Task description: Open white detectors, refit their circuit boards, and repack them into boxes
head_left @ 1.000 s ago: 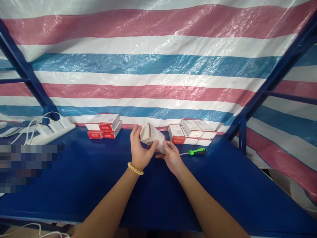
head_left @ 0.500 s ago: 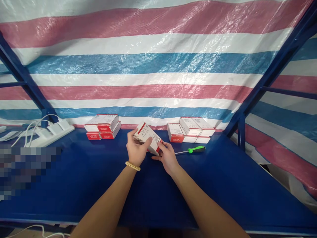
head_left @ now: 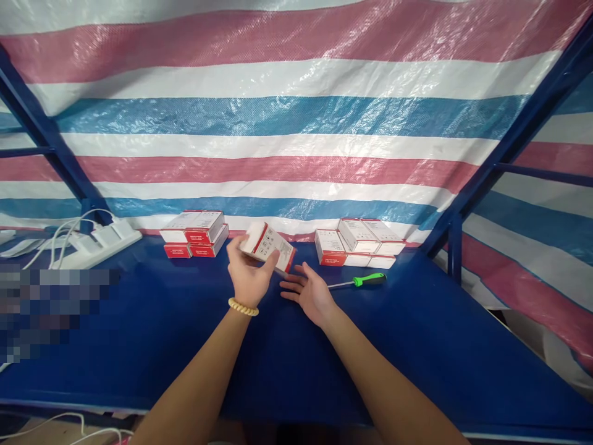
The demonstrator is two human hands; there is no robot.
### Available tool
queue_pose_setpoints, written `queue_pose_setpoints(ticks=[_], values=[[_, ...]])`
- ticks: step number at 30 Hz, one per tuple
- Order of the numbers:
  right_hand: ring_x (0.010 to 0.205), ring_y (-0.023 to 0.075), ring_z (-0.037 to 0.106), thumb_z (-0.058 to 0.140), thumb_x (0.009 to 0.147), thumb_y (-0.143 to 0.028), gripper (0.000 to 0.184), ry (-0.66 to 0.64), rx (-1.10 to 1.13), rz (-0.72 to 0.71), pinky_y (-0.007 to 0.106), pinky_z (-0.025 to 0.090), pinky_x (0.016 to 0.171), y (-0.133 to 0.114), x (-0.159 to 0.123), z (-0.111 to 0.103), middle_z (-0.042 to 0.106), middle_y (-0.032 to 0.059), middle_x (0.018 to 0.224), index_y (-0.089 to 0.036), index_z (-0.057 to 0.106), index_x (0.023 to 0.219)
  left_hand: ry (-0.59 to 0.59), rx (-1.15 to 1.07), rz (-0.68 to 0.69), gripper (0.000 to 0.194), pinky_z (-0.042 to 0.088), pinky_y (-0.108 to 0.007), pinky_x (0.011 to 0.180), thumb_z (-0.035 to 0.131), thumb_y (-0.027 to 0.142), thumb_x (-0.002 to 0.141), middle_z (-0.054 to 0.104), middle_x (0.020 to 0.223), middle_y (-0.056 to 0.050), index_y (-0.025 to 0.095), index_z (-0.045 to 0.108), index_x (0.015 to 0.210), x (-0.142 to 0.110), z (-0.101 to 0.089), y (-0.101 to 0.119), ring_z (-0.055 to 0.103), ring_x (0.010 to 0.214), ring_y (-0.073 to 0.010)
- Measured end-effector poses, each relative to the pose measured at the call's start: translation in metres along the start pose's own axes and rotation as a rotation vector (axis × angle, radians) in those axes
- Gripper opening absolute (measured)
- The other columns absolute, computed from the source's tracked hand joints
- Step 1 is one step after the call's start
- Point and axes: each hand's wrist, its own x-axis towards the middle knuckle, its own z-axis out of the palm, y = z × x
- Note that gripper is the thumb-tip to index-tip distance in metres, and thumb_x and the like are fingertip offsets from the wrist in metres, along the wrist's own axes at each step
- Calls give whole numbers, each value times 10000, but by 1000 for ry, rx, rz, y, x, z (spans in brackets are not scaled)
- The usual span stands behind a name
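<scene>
A small white-and-red cardboard box (head_left: 273, 247), tilted above the dark blue table (head_left: 278, 346), is gripped by the left hand (head_left: 250, 272); with the right hand (head_left: 312, 293) open beside it, it could slip.

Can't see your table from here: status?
Left hand holding a tilted box. Right hand open, close by. Screwdriver on the table, beside the right hand.

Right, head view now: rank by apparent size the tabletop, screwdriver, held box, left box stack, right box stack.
1. Blue tabletop
2. Right box stack
3. Left box stack
4. Held box, partly covered by the left hand
5. Screwdriver, clearly the smallest
</scene>
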Motion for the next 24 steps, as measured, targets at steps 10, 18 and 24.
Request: queue_pose_setpoints(ticks=[10, 18, 24], values=[[758, 203, 663, 458, 869, -549, 395, -58, 40, -21, 341, 531, 685, 0, 3, -2, 669, 61, 789, -188, 602, 941, -111, 128, 219, 586, 568, -357, 769, 767, 339, 672, 607, 1147, -104, 216, 527, 1193, -6, -4, 8, 652, 965, -253], [781, 193, 670, 441, 884, -549, 431, -198, 60, -9, 344, 537, 712, 2, 4, -2, 704, 58, 876, -194, 655, 1002, -250, 146, 202, 548, 578, -329, 745, 745, 283, 690, 610, 1151, -98, 216, 529, 1189, -12, 1, 9, 656, 959, -235], [756, 173, 672, 633, 817, -429, 345, -174, 7, -120, 337, 558, 718, 7, 6, -6, 712, 47, 932, -200, 619, 1074, -225, 240, -5, 625, 575, -308, 635, 808, 309, 585, 653, 1000, -60, 211, 518, 1130, -14, 4, 9, 676, 817, -213]])
